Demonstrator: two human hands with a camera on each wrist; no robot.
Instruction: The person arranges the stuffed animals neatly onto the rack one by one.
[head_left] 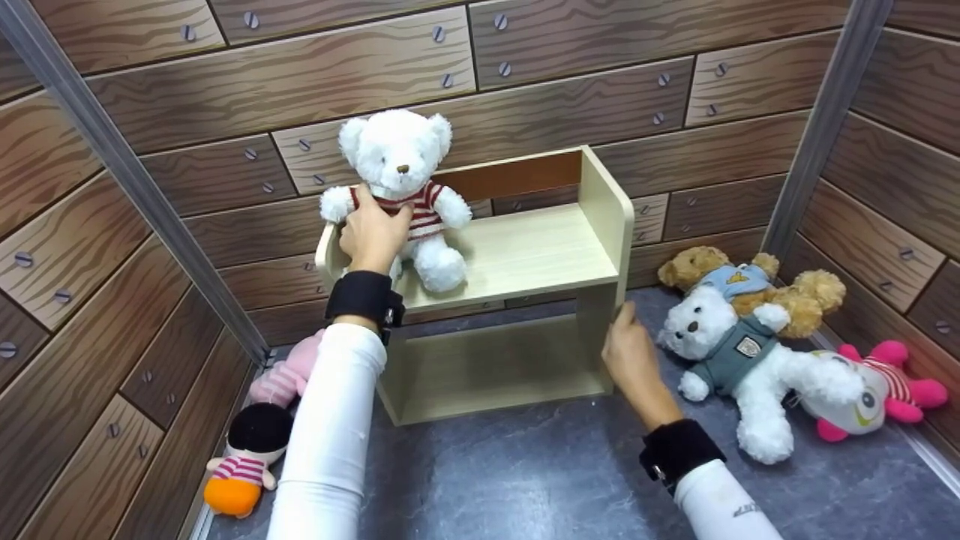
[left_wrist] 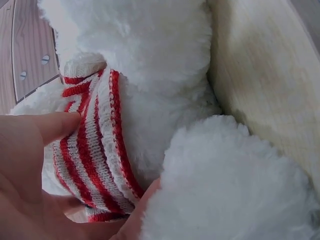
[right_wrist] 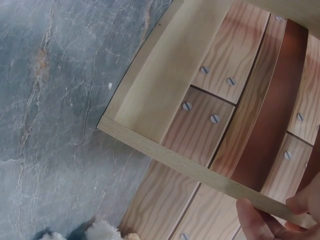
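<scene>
While the white bear [head_left: 397, 177] sits at the left end of the upper board [head_left: 532, 244] of the shelf [head_left: 502, 367], legs toward the front edge, the left hand [head_left: 375, 232] grips its striped sweater [head_left: 426, 216], thumb and fingers curled. Bare board extends to the right side panel [head_left: 610, 206], whose edge the right hand [head_left: 632, 351] pinches; open floor [head_left: 510, 472] lies before the shelf, plush toys [head_left: 739, 352] to its right.

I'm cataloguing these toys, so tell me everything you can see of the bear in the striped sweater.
The bear is white and fluffy, plush-looking, with rounded ears, a brown nose and a red-and-white striped, knitted-looking sweater. It is upright, facing the head camera, at the left end of the shelf's upper board, where its fur appears to touch the wood. The left hand grips it at the sweater.
</scene>
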